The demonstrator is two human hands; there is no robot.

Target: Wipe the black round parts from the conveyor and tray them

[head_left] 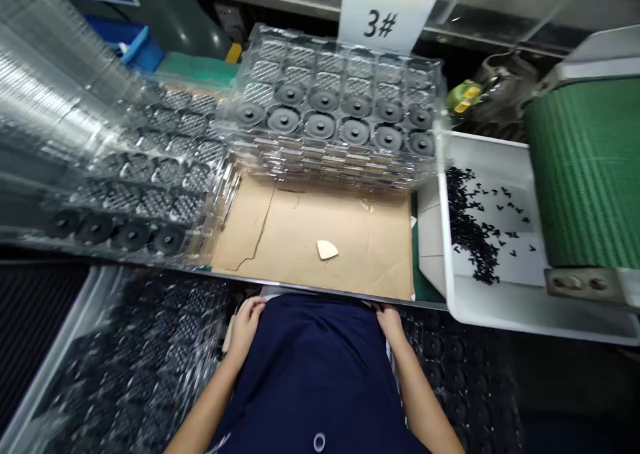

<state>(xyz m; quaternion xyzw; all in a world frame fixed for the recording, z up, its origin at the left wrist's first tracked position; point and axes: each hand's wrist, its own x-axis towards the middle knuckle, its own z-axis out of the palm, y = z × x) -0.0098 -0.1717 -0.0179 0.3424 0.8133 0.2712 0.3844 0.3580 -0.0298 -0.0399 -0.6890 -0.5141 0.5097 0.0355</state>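
My left hand (246,322) is at the table's front edge, beside the dark blue garment, with its fingers closed together. On the garment's other side, my right hand (391,321) rests close to the same edge, its fingers also curled in. What either hand grips is hidden. Beyond them, a small cream-coloured piece (327,249) lies on the brown cardboard (300,231). A stack of clear plastic trays (340,127) stands at the back of the cardboard, with round black parts in its front rows.
More clear trays (170,147) stand at the left. On the right, small black pieces (473,234) lie in a white bin (453,281) below a green ribbed belt (585,174). Behind is a "3#" sign (383,24). Trays of black parts (135,367) sit below the table.
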